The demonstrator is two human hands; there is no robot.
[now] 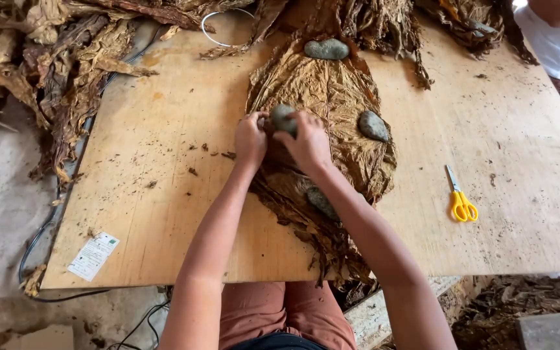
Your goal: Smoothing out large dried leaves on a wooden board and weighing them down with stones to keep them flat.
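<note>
While the dried leaves point(332, 123) lay stacked mid-frame on the plywood table point(163, 168), I pinned them flat with stones.

Loose leaf point(53, 78) was heaped at upper left. My left hand point(251, 138), fingers curled, steadied the stack's edge; my right hand point(307, 144) was closed over a grey stone point(282, 117), touching the leaves. Other stones point(374, 126) weighted the pile; yellow scissors point(461, 202) lay well apart at right.

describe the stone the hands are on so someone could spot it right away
On the wooden board lies a spread stack of dried brown leaves. Near its left edge, the left hand and right hand meet on a grey-green rounded stone. The other stones lie untouched.
</note>
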